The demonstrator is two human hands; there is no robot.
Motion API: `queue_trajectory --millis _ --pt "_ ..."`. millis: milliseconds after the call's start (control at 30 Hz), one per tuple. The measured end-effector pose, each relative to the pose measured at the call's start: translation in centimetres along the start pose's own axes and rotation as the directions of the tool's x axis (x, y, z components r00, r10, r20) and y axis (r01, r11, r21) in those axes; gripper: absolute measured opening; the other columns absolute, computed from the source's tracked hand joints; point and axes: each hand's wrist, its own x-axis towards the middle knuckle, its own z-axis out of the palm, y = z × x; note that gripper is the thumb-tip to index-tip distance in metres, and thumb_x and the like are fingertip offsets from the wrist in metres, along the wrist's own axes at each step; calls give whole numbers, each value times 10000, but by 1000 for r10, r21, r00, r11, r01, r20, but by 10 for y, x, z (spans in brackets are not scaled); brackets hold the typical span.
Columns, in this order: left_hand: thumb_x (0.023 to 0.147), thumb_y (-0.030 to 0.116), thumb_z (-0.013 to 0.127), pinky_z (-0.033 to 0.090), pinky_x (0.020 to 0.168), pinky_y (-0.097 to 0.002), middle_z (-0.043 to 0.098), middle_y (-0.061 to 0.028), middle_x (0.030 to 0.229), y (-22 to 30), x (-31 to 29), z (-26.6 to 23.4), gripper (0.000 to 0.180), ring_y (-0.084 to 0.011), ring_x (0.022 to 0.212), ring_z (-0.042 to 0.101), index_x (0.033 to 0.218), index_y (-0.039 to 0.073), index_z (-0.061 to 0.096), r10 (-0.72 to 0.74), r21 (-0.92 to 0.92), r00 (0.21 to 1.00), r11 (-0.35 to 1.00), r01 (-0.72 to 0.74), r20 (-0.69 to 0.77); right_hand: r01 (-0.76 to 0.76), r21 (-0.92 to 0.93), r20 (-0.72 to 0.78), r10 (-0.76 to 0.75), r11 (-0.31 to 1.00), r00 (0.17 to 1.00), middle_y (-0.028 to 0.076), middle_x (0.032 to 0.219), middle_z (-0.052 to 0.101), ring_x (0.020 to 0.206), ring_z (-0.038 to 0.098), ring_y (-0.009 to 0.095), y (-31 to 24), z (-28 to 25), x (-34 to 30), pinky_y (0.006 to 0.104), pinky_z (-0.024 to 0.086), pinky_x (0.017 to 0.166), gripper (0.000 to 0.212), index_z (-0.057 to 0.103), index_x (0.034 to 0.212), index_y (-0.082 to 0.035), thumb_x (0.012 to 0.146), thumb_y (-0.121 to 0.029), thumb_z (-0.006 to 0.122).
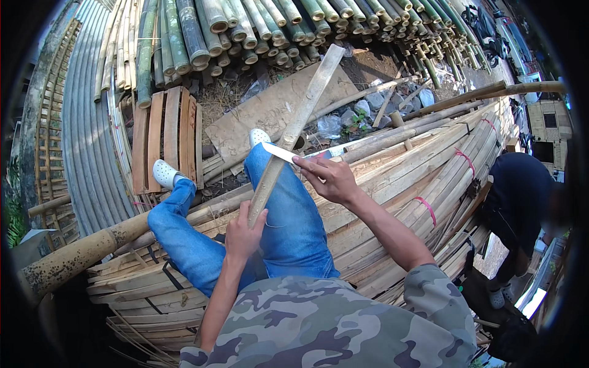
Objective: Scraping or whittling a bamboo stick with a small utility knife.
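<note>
My left hand (243,232) grips the near end of a long flat bamboo slat (305,109), which slants up and away over my knees. My right hand (328,177) holds a knife, its pale blade (279,152) laid across the slat's edge about a third of the way up. I sit on a stack of bundled bamboo strips (392,184), my legs in blue jeans (288,214) and white clogs (164,173).
Round green bamboo poles (245,30) are piled ahead. A wooden slatted panel (167,138) and a flat board (270,113) lie on the ground. A thick bamboo pole (80,254) runs at my left. Another person in dark clothes (521,202) bends at the right.
</note>
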Motion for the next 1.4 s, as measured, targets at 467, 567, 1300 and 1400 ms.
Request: queue_trajectory --millis 467,567,1300,1400 --pt "931 327 652 511 575 -468 668 -237 749 1 -4 0 353 -419 708 686 1127 45 569 48 37 998 998 -47 -37 -224 134 95 213 965 972 107 765 663 584 638 276 -22 -19 -3 392 492 513 368 601 1304 -211 944 -275 638" --pt "932 329 650 511 572 -467 669 -237 751 -1 -4 1 346 -420 708 686 1121 51 569 34 38 999 999 -34 0 -412 263 109 397 872 911 160 733 669 591 647 331 -31 -12 -4 435 482 526 275 635 1141 -105 947 -299 634" --pt "930 339 652 515 553 -474 665 -243 721 1 -4 1 368 -426 691 683 1138 47 564 60 66 998 996 -58 -27 -543 574 -22 674 614 739 -31 609 401 572 337 54 -19 -49 13 268 281 497 382 561 856 -18 1060 -329 473" --pt "930 339 651 515 555 -478 665 -243 722 0 -4 3 368 -427 688 681 1137 47 563 64 72 997 996 -61 -41 -405 792 -99 751 456 653 -59 611 410 562 306 19 -20 -62 25 242 240 481 405 542 816 -28 1068 -331 450"
